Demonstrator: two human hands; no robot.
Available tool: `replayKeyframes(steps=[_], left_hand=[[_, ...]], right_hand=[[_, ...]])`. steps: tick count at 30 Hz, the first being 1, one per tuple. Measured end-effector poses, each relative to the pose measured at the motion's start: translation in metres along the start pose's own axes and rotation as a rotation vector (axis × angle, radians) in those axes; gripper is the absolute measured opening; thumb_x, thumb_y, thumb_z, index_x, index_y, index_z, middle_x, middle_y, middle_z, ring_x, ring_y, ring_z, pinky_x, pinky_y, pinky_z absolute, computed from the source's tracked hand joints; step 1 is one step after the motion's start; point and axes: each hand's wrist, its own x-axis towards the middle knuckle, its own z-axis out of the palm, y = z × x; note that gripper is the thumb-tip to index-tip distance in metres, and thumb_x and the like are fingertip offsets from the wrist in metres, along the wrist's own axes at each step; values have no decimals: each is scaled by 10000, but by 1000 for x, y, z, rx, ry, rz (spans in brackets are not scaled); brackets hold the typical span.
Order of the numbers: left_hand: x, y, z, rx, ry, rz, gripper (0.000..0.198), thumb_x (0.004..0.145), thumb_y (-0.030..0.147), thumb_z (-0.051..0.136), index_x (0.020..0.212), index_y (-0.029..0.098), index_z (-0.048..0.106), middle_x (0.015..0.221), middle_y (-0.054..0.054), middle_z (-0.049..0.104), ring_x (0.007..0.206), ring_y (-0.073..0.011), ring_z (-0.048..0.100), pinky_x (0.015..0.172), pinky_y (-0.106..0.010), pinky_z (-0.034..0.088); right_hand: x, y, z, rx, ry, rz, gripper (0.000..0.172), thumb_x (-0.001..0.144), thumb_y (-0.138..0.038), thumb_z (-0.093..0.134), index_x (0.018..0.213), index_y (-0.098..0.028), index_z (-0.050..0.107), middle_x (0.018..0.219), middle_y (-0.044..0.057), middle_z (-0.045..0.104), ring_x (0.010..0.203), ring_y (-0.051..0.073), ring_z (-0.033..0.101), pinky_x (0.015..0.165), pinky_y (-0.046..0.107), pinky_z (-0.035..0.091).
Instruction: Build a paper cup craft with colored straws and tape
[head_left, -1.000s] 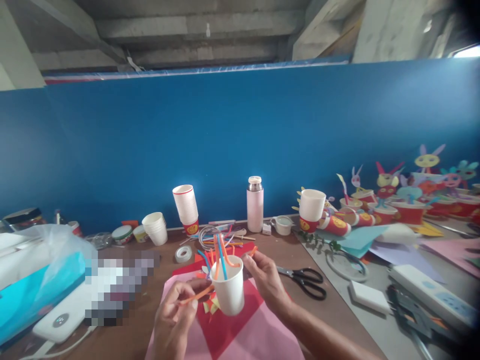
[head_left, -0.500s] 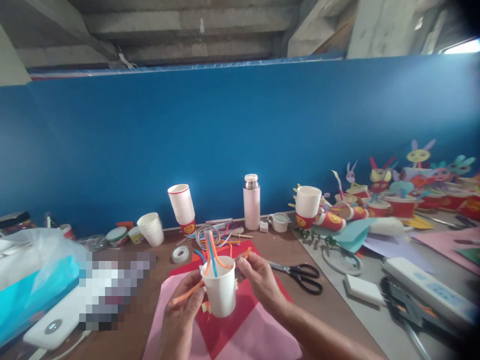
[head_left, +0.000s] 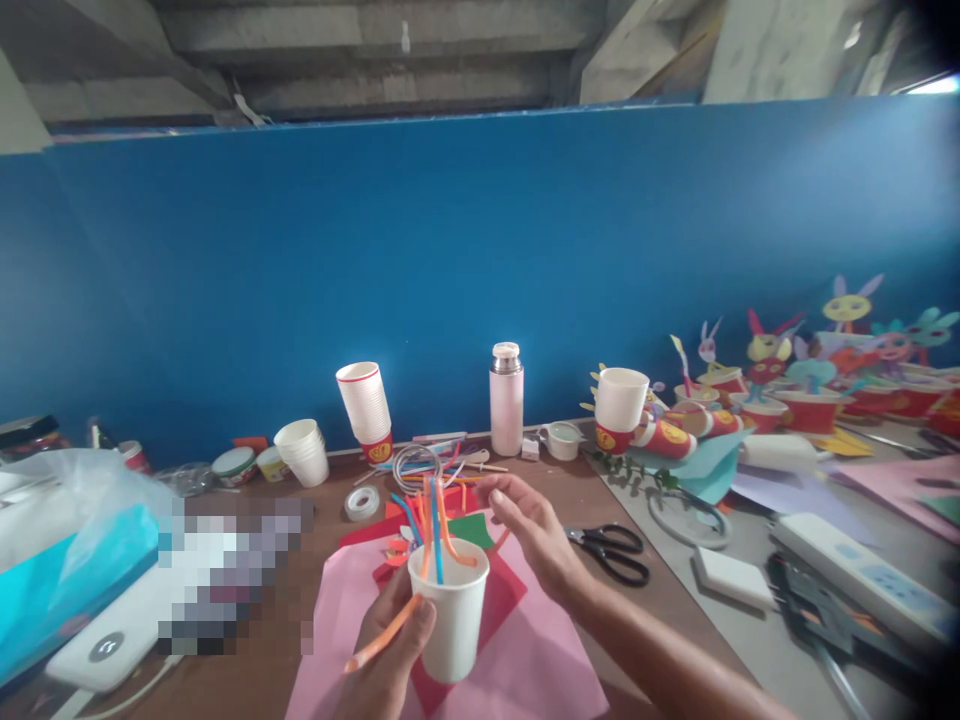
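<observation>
My left hand (head_left: 390, 640) is wrapped round a white paper cup (head_left: 459, 630), held upright over the pink paper. Orange and blue bendy strips (head_left: 438, 530), like pipe cleaners or straws, stand up out of the cup. Another orange strip (head_left: 386, 632) sticks out on the left, by my left thumb. My right hand (head_left: 532, 530) hovers beyond the cup's right rim, apart from it, fingers loosely bent with nothing visible in them. Under and behind the cup lie pink paper (head_left: 345, 590), red paper (head_left: 502, 590) and a green piece (head_left: 471, 530).
Black-handled scissors (head_left: 611, 550) lie right of my right hand. A tape roll (head_left: 362, 502), stacked cups (head_left: 364, 405) and a pink thermos (head_left: 506, 405) stand at the back. Decorated cups (head_left: 814, 410) and a power strip (head_left: 855, 570) are on the right, a power bank (head_left: 112, 635) on the left.
The cup and my left hand have come nearer and slightly right. My right hand has let go of the orange strip at the cup's right side and drawn away from the rim.
</observation>
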Motion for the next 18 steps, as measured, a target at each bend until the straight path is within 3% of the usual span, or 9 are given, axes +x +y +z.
replayKeyframes(steps=[6,9,12,15,18], left_hand=[[-1,-8,5,-59,-113,-38,541,635,472,691,1095,191,645,1023,-119,696,1026,-320,577,877,-356,441],[0,-14,5,-72,-138,-66,546,619,454,710,1091,187,649,1018,-127,696,997,-323,589,862,-366,447],[0,-18,6,-95,-197,-87,559,623,455,709,1112,195,634,1026,-124,693,999,-333,588,850,-378,448],[-2,-16,6,-105,-258,-105,585,602,446,734,1113,184,622,1003,-116,697,1009,-338,579,847,-379,445],[-4,-10,4,-121,-279,-190,446,721,382,663,1111,181,582,1083,-88,637,989,-280,579,824,-397,467]], right_hand=[[-3,-33,-4,-191,-276,13,384,731,-463,620,921,-130,635,895,67,635,844,186,567,739,274,432],[-7,-44,-5,-415,-284,-32,289,718,-404,649,850,-147,657,819,30,646,790,166,569,720,253,415],[-9,-51,-5,-583,-273,-15,217,712,-372,653,741,-157,650,708,-16,623,672,121,541,610,207,381],[-11,-53,-5,-584,-275,64,215,728,-349,630,662,-144,628,615,-37,573,581,88,487,515,181,334],[-11,-52,-5,-461,-326,112,207,735,-337,627,690,-137,653,617,-29,578,585,89,493,539,185,361]])
